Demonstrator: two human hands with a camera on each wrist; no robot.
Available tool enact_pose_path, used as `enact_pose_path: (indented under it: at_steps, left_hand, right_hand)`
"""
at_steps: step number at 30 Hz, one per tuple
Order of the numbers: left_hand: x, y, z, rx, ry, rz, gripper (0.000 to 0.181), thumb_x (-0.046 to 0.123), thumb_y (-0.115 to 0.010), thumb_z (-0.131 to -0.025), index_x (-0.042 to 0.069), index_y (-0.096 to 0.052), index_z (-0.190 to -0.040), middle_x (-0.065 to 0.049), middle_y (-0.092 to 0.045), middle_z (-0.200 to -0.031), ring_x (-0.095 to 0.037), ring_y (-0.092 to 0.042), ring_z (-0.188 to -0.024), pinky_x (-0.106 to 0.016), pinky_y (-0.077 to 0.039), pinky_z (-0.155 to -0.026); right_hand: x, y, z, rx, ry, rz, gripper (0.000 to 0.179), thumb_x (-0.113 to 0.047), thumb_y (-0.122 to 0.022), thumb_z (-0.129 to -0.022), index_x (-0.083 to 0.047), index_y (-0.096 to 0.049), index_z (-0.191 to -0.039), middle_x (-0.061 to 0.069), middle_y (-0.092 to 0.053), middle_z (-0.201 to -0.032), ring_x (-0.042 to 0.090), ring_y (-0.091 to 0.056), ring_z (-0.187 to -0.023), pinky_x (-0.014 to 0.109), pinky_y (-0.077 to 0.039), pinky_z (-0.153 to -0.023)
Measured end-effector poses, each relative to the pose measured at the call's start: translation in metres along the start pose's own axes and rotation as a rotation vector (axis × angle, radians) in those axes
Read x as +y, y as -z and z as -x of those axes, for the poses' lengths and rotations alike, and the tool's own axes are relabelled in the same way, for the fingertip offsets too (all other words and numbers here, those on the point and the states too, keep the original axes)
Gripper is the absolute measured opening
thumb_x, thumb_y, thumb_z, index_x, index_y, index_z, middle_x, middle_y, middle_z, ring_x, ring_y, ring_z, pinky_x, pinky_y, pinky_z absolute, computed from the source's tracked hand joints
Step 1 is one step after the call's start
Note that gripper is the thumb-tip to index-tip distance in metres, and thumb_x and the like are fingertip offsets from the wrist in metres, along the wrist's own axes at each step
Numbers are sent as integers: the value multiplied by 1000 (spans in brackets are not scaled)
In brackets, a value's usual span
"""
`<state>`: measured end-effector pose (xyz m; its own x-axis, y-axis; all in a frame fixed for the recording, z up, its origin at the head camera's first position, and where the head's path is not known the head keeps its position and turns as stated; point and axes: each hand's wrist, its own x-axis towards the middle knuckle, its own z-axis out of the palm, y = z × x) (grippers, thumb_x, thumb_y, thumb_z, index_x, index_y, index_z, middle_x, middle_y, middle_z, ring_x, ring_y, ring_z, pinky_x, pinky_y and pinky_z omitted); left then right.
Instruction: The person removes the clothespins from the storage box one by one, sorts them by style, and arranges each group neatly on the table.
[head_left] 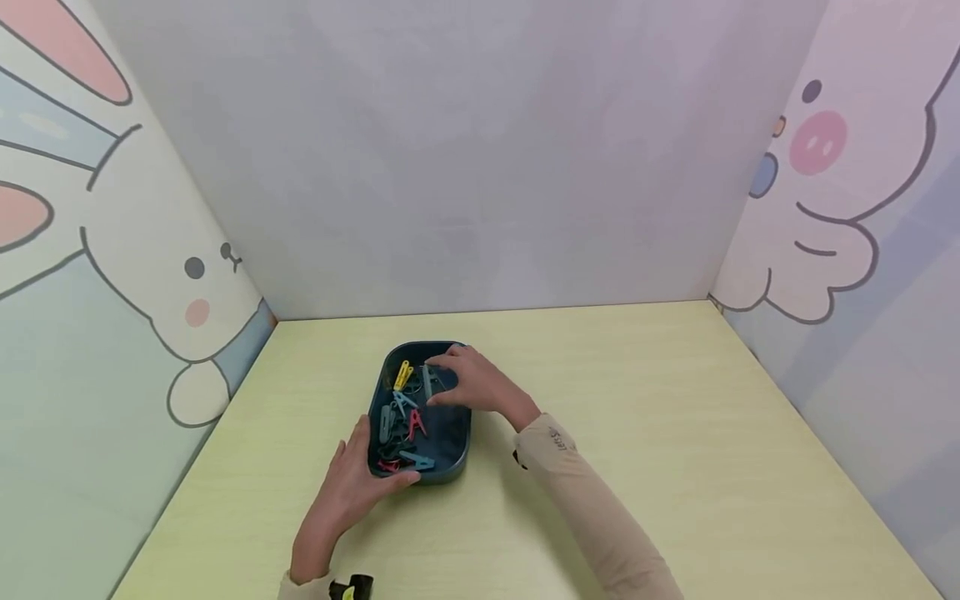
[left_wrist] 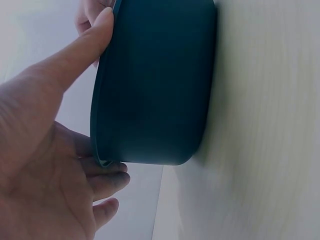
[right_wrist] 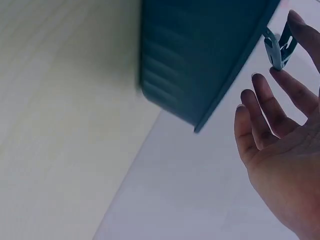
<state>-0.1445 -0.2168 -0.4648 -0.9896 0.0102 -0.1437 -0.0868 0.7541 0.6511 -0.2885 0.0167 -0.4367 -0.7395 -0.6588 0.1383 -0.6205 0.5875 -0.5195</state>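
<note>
A dark teal plastic bin (head_left: 451,435) stands on the table with several clothespins inside. My left hand (head_left: 349,486) holds its near left corner, thumb at the near rim and fingers along the left side. Over the far right part of the bin, my right hand (head_left: 480,382) pinches a grey-blue clothespin (right_wrist: 274,53) between thumb and index finger; its other fingers are spread apart. Yellow clothespins (head_left: 402,376) lie toward the back left of the bin. Red (head_left: 416,423), light blue (head_left: 417,460) and grey-blue ones (head_left: 386,423) are heaped along the left and near side.
The pale yellow table (head_left: 637,400) extends on both sides of the bin. A grey wall (head_left: 480,167) closes off the back. Side panels carry a cartoon rabbit (head_left: 161,275) on the left and a cartoon pig (head_left: 862,183) on the right.
</note>
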Motion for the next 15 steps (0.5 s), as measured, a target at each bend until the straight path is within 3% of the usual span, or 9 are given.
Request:
enact_pose_path:
  at_steps: [4,15]
  left_hand:
    - [0,0,0,-2,9,6,129,57,-83,-82,-4,-5,-163,-29,-7,-168,-58,-2,-150,-69,-6,-119]
    - [1,-2,0,-1,19,3,131,60,-84,-79,-4,-5,-163,-30,-8,-168,-58,-1,-150,-70,-7,-119]
  right_hand:
    - [8,10,8,40,-29,-23,70,-44,-81,-90,-16,-57,-149,12,-57,-133,27,-52,-117,45,-51,-95]
    - [36,30,38,64,-136,-53,67,-40,-82,-90,-9,-60,-145,18,-57,-128,33,-52,-115,46,-50,-91]
